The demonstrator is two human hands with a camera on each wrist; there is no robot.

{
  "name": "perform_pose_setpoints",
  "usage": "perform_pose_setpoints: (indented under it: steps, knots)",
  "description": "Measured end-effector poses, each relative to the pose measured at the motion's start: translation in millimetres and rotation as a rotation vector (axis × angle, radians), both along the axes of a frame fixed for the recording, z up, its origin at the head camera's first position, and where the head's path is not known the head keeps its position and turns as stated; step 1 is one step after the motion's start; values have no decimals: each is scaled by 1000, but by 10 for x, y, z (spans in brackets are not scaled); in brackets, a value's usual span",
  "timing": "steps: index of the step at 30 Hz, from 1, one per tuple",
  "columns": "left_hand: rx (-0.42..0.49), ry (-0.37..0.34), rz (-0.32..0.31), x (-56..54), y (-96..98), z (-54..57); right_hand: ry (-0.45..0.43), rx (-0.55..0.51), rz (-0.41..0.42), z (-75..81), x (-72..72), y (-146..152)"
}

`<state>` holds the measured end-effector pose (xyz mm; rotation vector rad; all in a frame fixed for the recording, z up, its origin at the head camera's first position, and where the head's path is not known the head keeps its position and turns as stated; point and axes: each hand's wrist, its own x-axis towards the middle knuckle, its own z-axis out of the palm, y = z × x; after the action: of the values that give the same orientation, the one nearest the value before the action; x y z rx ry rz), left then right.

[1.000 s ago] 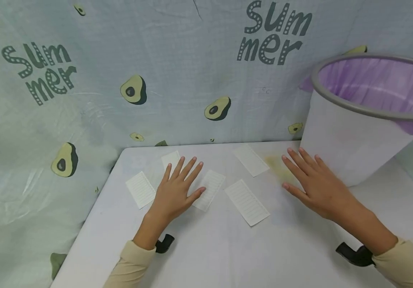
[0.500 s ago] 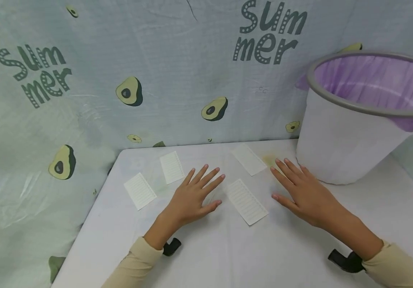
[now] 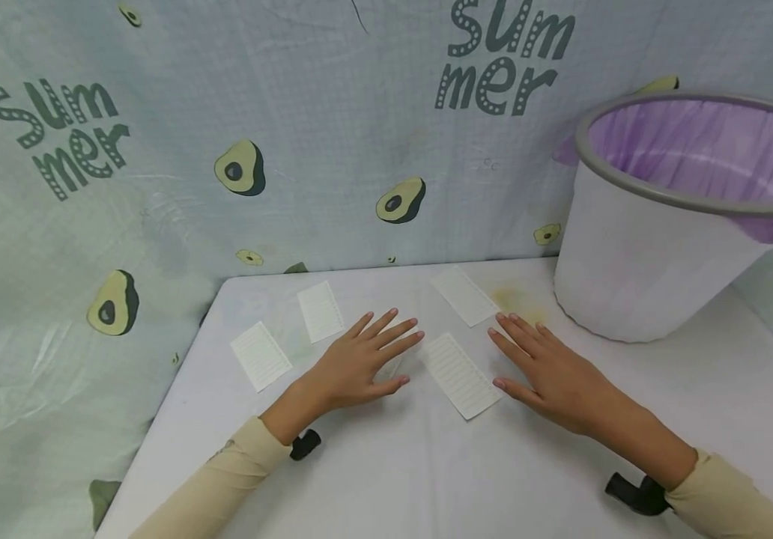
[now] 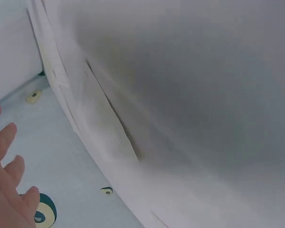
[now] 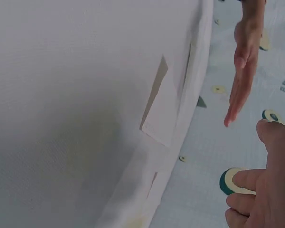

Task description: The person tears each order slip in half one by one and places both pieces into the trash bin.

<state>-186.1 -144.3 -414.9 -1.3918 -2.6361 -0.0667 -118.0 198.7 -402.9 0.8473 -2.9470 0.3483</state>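
My left hand (image 3: 359,363) hovers over the white table with fingers straight and spread, holding nothing. Beneath it, a lined paper slip (image 3: 389,367) is mostly hidden. My right hand (image 3: 555,380), also flat with spread fingers, is just right of another lined slip (image 3: 462,376); its thumb tip overlaps that slip's edge in the head view. Farther back lies a slip (image 3: 465,296) near the right fingertips. Two more slips, one at the left (image 3: 261,356) and one behind it (image 3: 320,311), lie beyond the left forearm. In the right wrist view, a slip (image 5: 162,116) has a raised edge.
A white bin (image 3: 643,262) with a grey rim and purple liner stands at the back right of the table (image 3: 427,479). Behind hangs a pale curtain (image 3: 332,112) printed with avocados and lettering. Black curved pieces (image 3: 637,495) show at both wrists. A yellowish stain (image 3: 517,303) marks the cloth.
Both hands have come closer together: the left moved right and slightly nearer, uncovering the back-left slip, while the right moved left and nearer, away from the bin. The slips stay put.
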Motion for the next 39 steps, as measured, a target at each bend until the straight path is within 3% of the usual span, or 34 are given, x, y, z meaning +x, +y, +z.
perform_pose_setpoints:
  steps: [7,14,24,33,39]
  knots:
    - [-42,-23,-103,-135,15,51,-12,-1,19,-21,30,-65]
    - [-93,-104,-156,-221,88,16,-45,-23,28,-50,51,-112]
    - [-99,-210,-195,-336,171,-61,-111,-37,50,-138,67,-204]
    - [-108,-301,-322,-475,308,-134,-157,-17,128,-272,37,-294]
    - [-145,-389,-367,-582,403,-178,-88,24,203,-346,-38,-308]
